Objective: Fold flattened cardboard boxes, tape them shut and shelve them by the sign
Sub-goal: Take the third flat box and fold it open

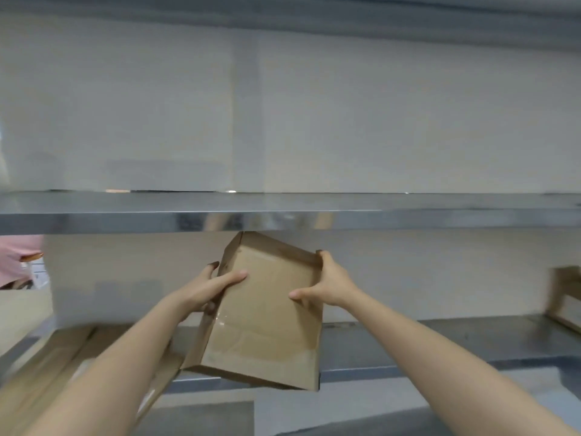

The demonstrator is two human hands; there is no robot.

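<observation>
Two hands clamp one folded cardboard box [267, 309] between them — the left hand [209, 287] on its left edge with the thumb laid across the broad face, the right hand [327, 283] on its upper right corner with the thumb pressed to the same face. The box is tilted, its top leaning left and away, held in the air with nothing under it; a strip of clear tape shows across its lower part. Just above the hands runs the front lip of a steel upper shelf [283, 220], and the box's top corner sits close beneath it. Beyond and below the hands lies a lower shelf [440, 338], bare behind the box. Down to the left of the hands are more flat cardboard pieces [63, 366]; far right, another box [566, 297] stands on that lower shelf. The risk, as I judge it, is the raised corner catching the lip above — or the tilted box slipping from a grip that holds only edges. No sign is visible, so the proper spot cannot be told.
</observation>
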